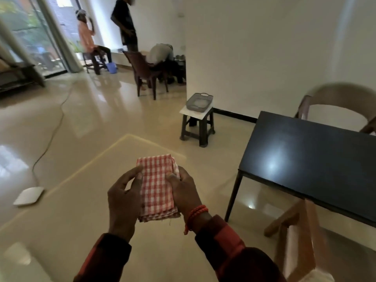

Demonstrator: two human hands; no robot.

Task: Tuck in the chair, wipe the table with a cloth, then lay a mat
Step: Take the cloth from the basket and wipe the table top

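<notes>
A folded red-and-white checked cloth (pixel 157 186) is held in front of me over the floor. My left hand (pixel 123 200) grips its left edge and my right hand (pixel 184 191) grips its right edge, thumbs on top. The black table (pixel 313 159) stands to the right, its top bare. One wooden chair (pixel 343 106) with a curved back stands at the table's far side. A second wooden chair (pixel 301 226) sits at the near side, partly under the table.
A small dark stool (pixel 197 125) with a grey tray (pixel 200 101) on it stands by the white wall. A white flat device (pixel 28 196) and its cable lie on the floor at left. Three people and brown chairs are at the far end.
</notes>
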